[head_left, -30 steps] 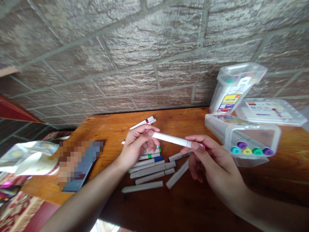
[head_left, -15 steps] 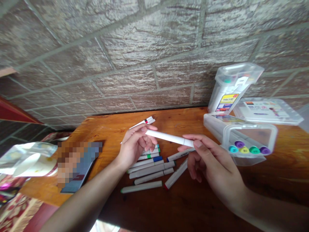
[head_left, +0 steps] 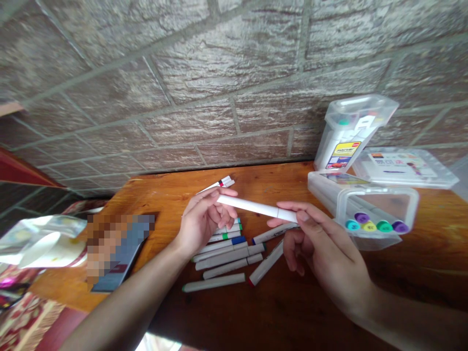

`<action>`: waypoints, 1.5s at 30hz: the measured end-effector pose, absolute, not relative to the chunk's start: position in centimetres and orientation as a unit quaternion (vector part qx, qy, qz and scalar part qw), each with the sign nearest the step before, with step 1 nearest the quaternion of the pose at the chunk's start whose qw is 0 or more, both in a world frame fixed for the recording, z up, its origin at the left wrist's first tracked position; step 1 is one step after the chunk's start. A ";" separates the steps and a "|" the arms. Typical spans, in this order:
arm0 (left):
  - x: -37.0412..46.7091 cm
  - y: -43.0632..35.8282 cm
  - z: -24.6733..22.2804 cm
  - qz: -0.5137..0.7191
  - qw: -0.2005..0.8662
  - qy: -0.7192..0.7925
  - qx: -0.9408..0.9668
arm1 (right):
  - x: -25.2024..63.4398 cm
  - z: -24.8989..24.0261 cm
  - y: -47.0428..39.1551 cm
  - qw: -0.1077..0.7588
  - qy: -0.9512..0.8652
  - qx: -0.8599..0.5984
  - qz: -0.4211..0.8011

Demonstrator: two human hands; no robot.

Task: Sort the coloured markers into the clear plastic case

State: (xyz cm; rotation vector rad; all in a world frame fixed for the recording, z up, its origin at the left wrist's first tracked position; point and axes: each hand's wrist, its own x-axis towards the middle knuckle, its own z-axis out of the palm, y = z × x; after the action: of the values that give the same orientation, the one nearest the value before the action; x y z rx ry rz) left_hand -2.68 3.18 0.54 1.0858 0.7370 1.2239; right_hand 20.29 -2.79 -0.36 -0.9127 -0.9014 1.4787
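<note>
A white marker [head_left: 250,206] is held above the table between both hands, sloping slightly down to the right. My left hand [head_left: 204,217] pinches its left end with thumb and fingers. At the other end, my right hand [head_left: 325,243] grips the part beyond a thin dark seam; the tip there is hidden by the fingers. Below lie several loose markers, among them one with a blue cap [head_left: 239,240], a grey-white one [head_left: 230,256], a green-ended one [head_left: 214,282] and a red-ended one [head_left: 266,263]. More white markers [head_left: 224,182] lie behind my left hand.
On the right, an open clear case [head_left: 413,204] holds several markers with coloured ends. Behind it stand a closed marker box [head_left: 343,136] and a flat clear case [head_left: 405,168]. A dark tablet-like device [head_left: 122,268] and a white cup [head_left: 54,249] are at left. A stone-block wall [head_left: 237,97] backs the table.
My right hand has shifted very slightly to the right along with its end of the marker, while my left hand has moved slightly left. Both still grip the marker; the loose markers stay in place.
</note>
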 end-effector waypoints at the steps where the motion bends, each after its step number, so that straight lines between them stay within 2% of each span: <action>1: -2.7 3.2 0.5 0.534 0.625 0.319 0.473 | 20.3 -0.4 -2.8 0.557 -0.382 -0.386 0.628; 21: -2.7 3.2 0.6 0.538 0.626 0.326 0.461 | 20.2 -0.4 -2.9 0.556 -0.375 -0.397 0.626; 30: -2.3 3.3 0.8 0.538 0.611 0.340 0.470 | 19.9 -0.7 -3.0 0.553 -0.442 -0.391 0.588; 45: -3.3 3.3 -0.4 0.491 0.535 0.360 0.586 | 20.0 -0.8 -2.5 0.534 -0.429 -0.405 0.606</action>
State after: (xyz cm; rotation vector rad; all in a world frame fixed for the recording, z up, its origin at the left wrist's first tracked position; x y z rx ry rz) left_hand -3.28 3.31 -0.41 1.3949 0.8579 1.1702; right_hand 20.04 -2.46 -0.83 -0.9657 -1.0236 1.4433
